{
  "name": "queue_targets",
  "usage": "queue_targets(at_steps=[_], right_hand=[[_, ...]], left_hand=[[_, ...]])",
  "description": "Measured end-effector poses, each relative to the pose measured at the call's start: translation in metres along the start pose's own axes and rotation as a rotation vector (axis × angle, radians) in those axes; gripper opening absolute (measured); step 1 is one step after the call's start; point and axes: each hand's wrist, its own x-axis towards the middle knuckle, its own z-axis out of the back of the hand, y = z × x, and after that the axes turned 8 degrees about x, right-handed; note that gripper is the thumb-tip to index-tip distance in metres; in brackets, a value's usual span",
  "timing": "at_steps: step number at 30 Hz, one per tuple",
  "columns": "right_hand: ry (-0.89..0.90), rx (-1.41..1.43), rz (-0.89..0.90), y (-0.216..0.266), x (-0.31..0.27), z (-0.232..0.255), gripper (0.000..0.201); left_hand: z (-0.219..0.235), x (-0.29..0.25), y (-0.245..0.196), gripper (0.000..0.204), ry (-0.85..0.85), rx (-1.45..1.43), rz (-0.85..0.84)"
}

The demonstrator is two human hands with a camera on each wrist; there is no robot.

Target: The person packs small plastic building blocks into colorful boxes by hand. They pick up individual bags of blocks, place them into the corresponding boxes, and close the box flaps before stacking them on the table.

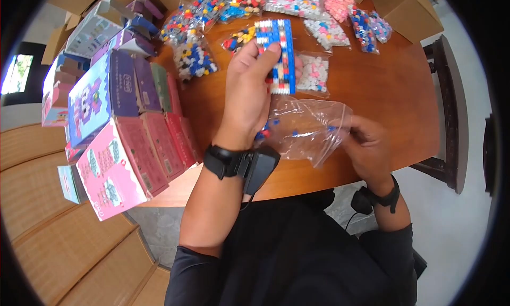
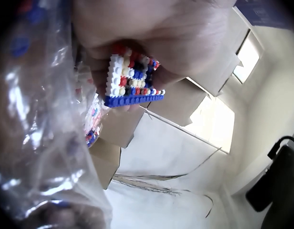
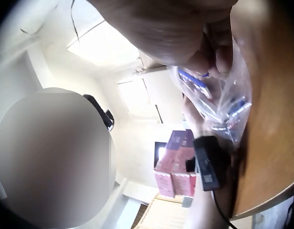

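My left hand [image 1: 252,77] holds a flat panel of small building blocks [image 1: 281,56], its blue base along the right edge and rows of white, blue and red pieces on it. The thumb lies across the front, and some fingers are hidden behind. In the left wrist view the block panel [image 2: 132,83] shows under the palm. My right hand [image 1: 369,146] pinches at the edge of a clear plastic bag [image 1: 303,125], with a small blue block [image 1: 331,128] right at the fingertips. More loose blue and red blocks [image 1: 263,133] lie in the bag's left end, beside my left wrist.
Bags of mixed-color blocks [image 1: 196,56] and white and pink blocks [image 1: 313,72] lie across the far side of the wooden table [image 1: 393,93]. Stacked pink and purple boxes [image 1: 122,157] crowd the left side. A cardboard box [image 1: 409,13] stands at the back right.
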Motion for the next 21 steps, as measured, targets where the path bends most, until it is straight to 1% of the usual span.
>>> queue_targets(at_steps=[1,3,4,7,8,11,12,14,17,19,21], right_hand=[[-0.09,0.085,-0.016,0.001,-0.002,0.006,0.012],[-0.129,0.189,0.115,0.015,0.006,0.013,0.011],[-0.15,0.238,0.185,0.024,0.012,0.015,0.011],[-0.061,0.346,0.125,0.041,0.032,0.018,0.01],[-0.027,0.392,0.09,0.043,0.04,0.017,0.011],[-0.022,0.428,-0.038,0.044,0.064,0.01,0.013],[-0.005,0.41,-0.048,0.044,0.07,0.007,0.014],[0.026,0.373,-0.079,0.041,0.077,0.002,0.016],[0.118,0.24,0.036,0.03,0.081,0.001,0.017],[0.141,0.245,0.055,0.024,0.08,0.002,0.017],[0.16,0.254,0.057,0.02,0.078,0.005,0.017]], left_hand=[[-0.004,-0.003,-0.001,0.018,-0.003,0.031,0.027],[-0.015,-0.011,-0.004,0.017,0.008,0.091,0.075],[-0.022,-0.014,-0.006,0.018,0.045,0.067,0.081],[-0.036,-0.023,-0.009,0.02,0.088,0.053,0.109],[-0.035,-0.024,-0.011,0.024,0.125,0.018,0.097],[-0.035,-0.026,-0.015,0.025,0.094,0.0,0.068],[-0.031,-0.025,-0.013,0.025,0.113,-0.011,0.056],[-0.031,-0.023,-0.01,0.031,0.083,0.0,0.037],[-0.034,-0.022,-0.004,0.035,0.068,0.004,0.01],[-0.036,-0.022,0.0,0.034,0.053,0.038,-0.007],[-0.039,-0.022,0.0,0.033,0.029,0.06,0.014]])
